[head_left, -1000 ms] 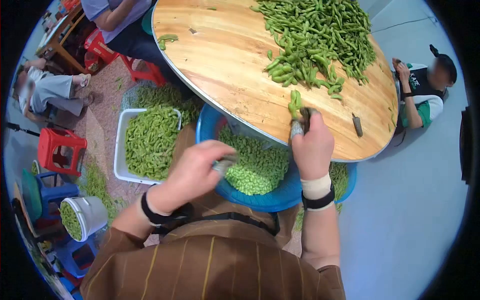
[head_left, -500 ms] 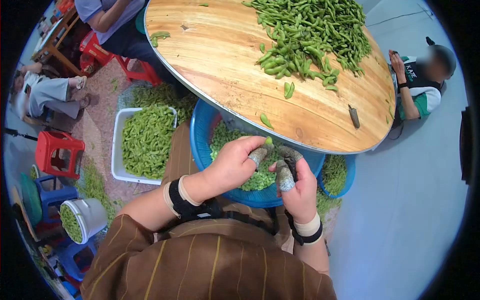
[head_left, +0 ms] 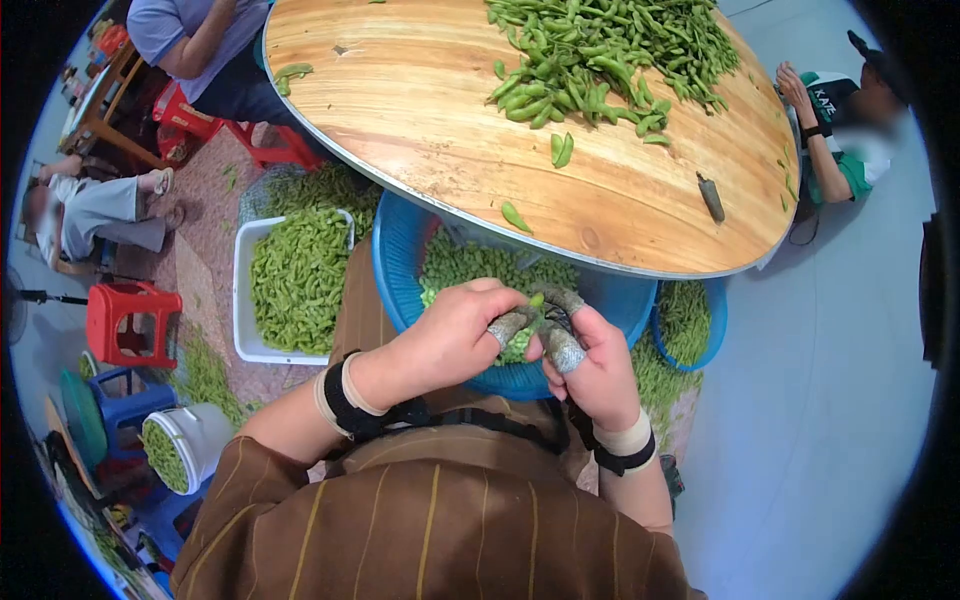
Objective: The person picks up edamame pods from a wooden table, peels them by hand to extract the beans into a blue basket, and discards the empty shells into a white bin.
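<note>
My left hand (head_left: 458, 328) and my right hand (head_left: 592, 362) meet above a blue basket (head_left: 393, 265). Between their fingertips they pinch a small green soybean pod (head_left: 537, 300), partly hidden by the fingers. Grey, worn coverings wrap the thumb of my left hand and at least two digits of my right. Shelled green beans (head_left: 462, 265) lie in the basket below. Just beyond my hands, the round wooden table (head_left: 400, 130) holds a heap of soybean pods (head_left: 610, 60). A single pod (head_left: 516, 217) and a dark finger-shaped piece (head_left: 710, 197) lie nearer its edge.
On my left stands a white tub (head_left: 243, 300) of pods, with a white bucket (head_left: 208, 440) and a red stool (head_left: 105, 325) farther out. A blue container (head_left: 716, 325) of pods or husks sits to the right. Other people (head_left: 825, 150) sit around the table.
My hands have come closer together, and the right fingers have closed in on the pod that my left hand held up. The whole view has shifted slightly.
</note>
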`<state>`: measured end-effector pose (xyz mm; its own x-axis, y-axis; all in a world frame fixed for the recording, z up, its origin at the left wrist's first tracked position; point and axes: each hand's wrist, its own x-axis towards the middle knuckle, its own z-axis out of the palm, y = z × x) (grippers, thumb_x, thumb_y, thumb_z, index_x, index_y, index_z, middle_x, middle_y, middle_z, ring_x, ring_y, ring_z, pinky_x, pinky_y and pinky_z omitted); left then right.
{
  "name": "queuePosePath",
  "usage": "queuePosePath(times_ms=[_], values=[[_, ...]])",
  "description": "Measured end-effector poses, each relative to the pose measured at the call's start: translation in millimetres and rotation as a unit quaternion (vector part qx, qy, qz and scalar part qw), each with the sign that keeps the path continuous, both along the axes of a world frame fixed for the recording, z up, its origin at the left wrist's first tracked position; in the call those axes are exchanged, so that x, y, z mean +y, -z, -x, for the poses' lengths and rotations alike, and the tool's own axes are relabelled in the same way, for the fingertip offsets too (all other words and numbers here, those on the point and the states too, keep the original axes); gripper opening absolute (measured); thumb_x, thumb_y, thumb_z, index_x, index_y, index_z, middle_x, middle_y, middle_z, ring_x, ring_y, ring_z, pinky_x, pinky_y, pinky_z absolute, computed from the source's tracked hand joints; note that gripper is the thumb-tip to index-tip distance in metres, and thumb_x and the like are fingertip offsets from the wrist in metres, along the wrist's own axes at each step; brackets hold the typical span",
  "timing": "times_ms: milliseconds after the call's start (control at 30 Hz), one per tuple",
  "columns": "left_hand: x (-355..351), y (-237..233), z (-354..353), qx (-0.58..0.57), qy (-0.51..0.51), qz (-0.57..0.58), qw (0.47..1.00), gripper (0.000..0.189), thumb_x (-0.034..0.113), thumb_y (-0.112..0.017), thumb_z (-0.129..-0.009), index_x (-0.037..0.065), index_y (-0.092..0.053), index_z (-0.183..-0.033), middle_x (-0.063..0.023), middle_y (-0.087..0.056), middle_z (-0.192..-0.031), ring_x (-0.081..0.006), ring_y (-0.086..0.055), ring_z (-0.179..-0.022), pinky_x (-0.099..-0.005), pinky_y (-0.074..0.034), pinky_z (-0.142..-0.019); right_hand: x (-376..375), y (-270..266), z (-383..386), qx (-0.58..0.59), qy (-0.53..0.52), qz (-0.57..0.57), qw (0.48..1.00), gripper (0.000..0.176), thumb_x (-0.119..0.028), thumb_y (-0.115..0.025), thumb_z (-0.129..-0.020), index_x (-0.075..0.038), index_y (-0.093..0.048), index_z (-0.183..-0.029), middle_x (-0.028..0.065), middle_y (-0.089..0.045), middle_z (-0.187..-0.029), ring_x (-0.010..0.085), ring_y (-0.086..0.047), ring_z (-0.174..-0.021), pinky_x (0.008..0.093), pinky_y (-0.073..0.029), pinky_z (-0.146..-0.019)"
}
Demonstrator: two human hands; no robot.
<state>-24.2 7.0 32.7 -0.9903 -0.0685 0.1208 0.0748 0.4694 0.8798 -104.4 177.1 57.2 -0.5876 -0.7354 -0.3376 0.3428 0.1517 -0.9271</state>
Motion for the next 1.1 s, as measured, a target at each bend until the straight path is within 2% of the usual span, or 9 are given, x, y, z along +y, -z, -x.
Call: queuePosePath(times_ms=[233,267,300,333,433,500,533,600,1100], values=[[-4,2,-9,0.045,0.031,0.024,0.998,0.017,0.009,-0.055,-0.085,-0.001,-0.061,-0.097,-0.0141,-0.061,-0.083,-0.0272,-0.058,-0.072,-0.0332,-0.046,-0.065,8,2,0,-0.279,-0.014,0.073,0.957,0.024,-0.014,-0.047,-0.094,-0.003,-0.05,-0.115,0.001,-0.05,-0.072,0.0033,-0.037,-0.046,0.017,-0.03,-0.039],[-6,-1,-12,-0.1,0.063,-0.237,0.964,0.016,0.01,-0.055,-0.086,0.0,-0.061,-0.096,-0.0113,-0.061,-0.081,-0.0213,-0.057,-0.068,-0.0297,-0.045,-0.062,11,6,-1,-0.281,-0.012,0.073,0.957,0.024,-0.014,-0.047,-0.094,-0.003,-0.05,-0.115,0.001,-0.05,-0.072,0.0033,-0.037,-0.046,0.017,-0.03,-0.039],[-8,-3,-13,-0.236,0.088,-0.475,0.843,0.014,0.011,-0.055,-0.088,0.001,-0.061,-0.095,-0.0085,-0.061,-0.079,-0.0154,-0.055,-0.064,-0.0261,-0.043,-0.059,14,13,-2,-0.36,-0.043,0.12,0.924,0.024,-0.015,-0.047,-0.094,-0.004,-0.05,-0.115,0.0012,-0.05,-0.072,0.0031,-0.035,-0.045,0.0171,-0.03,-0.039],[-9,-2,-14,-0.238,0.088,-0.476,0.842,0.014,0.011,-0.055,-0.088,0.001,-0.061,-0.095,-0.0085,-0.061,-0.079,-0.0154,-0.055,-0.064,-0.0261,-0.043,-0.059,16,17,-4,-0.435,-0.074,0.166,0.882,0.024,-0.016,-0.046,-0.094,-0.005,-0.05,-0.116,0.0014,-0.049,-0.072,0.0029,-0.034,-0.045,0.0171,-0.029,-0.039],[-12,5,-13,-0.284,0.134,-0.6,0.735,0.013,0.013,-0.057,-0.089,0.002,-0.061,-0.093,-0.003,-0.059,-0.074,-0.0071,-0.05,-0.062,-0.021,-0.039,-0.057,12,13,-7,-0.393,-0.038,0.125,0.91,0.024,-0.014,-0.046,-0.094,-0.006,-0.049,-0.116,0.0006,-0.05,-0.073,0.0036,-0.036,-0.046,0.0183,-0.031,-0.039],[-9,13,-10,-0.279,0.071,-0.357,0.889,0.015,0.016,-0.061,-0.086,0.001,-0.06,-0.089,-0.0006,-0.058,-0.072,-0.0082,-0.051,-0.063,-0.0231,-0.041,-0.057,10,15,-8,-0.341,-0.004,0.082,0.937,0.024,-0.012,-0.045,-0.093,-0.006,-0.049,-0.117,0.0002,-0.051,-0.073,0.0039,-0.038,-0.046,0.0188,-0.032,-0.039],[-9,18,-10,-0.281,0.071,-0.357,0.888,0.015,0.016,-0.061,-0.086,0.001,-0.06,-0.089,-0.0006,-0.058,-0.072,-0.0082,-0.051,-0.063,-0.0231,-0.041,-0.057,9,18,-8,-0.292,-0.018,0.035,0.956,0.024,-0.011,-0.045,-0.093,-0.006,-0.049,-0.117,0.0,-0.052,-0.073,0.0043,-0.039,-0.047,0.0192,-0.034,-0.04],[-9,26,-13,-0.152,0.09,-0.111,0.978,0.016,0.016,-0.066,-0.081,0.002,-0.06,-0.085,0.0008,-0.055,-0.07,-0.0079,-0.051,-0.064,-0.0248,-0.043,-0.057,9,23,-9,-0.246,-0.032,-0.013,0.969,0.025,-0.01,-0.044,-0.093,-0.006,-0.049,-0.117,-0.0003,-0.053,-0.073,0.0046,-0.041,-0.048,0.0197,-0.035,-0.04],[14,21,-18,0.066,-0.003,0.313,0.947,0.023,0.005,-0.061,-0.068,0.001,-0.057,-0.091,-0.0135,-0.054,-0.075,-0.0308,-0.058,-0.067,-0.039,-0.048,-0.058,9,30,-13,-0.201,-0.008,0.022,0.979,0.029,-0.01,-0.04,-0.094,-0.007,-0.047,-0.122,0.0003,-0.053,-0.073,0.0044,-0.043,-0.049,0.0199,-0.038,-0.041]])
